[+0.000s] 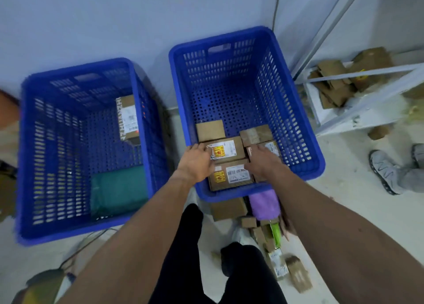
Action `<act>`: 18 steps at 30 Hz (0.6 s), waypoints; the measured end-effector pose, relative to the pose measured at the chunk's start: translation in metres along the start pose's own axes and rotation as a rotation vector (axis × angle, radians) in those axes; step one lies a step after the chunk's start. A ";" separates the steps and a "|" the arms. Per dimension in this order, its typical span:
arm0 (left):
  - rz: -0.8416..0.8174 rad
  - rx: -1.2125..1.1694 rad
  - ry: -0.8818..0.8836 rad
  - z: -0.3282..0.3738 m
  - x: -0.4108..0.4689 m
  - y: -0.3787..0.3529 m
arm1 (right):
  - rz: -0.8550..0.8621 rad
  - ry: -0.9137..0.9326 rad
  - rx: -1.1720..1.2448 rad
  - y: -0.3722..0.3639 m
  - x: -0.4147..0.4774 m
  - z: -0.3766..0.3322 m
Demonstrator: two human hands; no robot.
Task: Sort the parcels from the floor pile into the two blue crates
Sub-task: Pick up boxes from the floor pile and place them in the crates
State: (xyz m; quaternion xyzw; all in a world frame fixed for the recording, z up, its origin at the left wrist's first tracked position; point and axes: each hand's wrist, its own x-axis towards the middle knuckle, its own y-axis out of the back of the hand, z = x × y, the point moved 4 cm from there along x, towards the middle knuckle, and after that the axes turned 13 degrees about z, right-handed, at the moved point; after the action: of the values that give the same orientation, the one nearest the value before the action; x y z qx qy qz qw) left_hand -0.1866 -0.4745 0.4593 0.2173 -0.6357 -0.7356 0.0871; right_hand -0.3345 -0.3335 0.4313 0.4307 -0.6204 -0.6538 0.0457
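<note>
Two blue crates stand against the wall. The left crate [25,157] holds a green bag [117,189] and a taped cardboard box [127,118] leaning on its right wall. The right crate [300,125] holds several cardboard parcels. My left hand [197,161] grips the left edge of a labelled parcel [227,150] inside it. My right hand [263,164] rests flat on the parcels beside it, its thumb over a second labelled parcel [231,178]. The floor pile lies below the right crate: a brown box [228,208], a purple parcel [263,204], a green one [275,230] and small boxes [298,274].
A white metal rack [358,74] with loose cardboard stands at the right. Another person's grey shoe [385,170] is on the floor beside the right crate. My legs in black trousers [190,246] stand between the crates and the pile. A cable [80,246] runs under the left crate.
</note>
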 end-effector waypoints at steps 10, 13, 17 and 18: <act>0.098 -0.206 0.300 0.049 -0.125 0.072 | 0.074 0.098 -0.028 0.031 -0.139 0.024; 0.070 -0.228 0.303 0.065 -0.152 0.082 | 0.069 0.105 -0.027 0.024 -0.176 0.027; -0.003 -0.267 0.312 0.076 -0.187 0.075 | 0.042 0.072 0.005 0.002 -0.222 0.034; -0.013 -0.261 0.308 0.078 -0.197 0.072 | 0.048 0.065 0.008 -0.004 -0.233 0.035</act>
State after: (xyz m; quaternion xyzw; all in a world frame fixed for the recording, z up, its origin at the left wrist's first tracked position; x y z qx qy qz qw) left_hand -0.0556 -0.3380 0.5778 0.3182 -0.5128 -0.7704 0.2058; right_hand -0.2084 -0.1669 0.5410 0.4369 -0.6313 -0.6358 0.0800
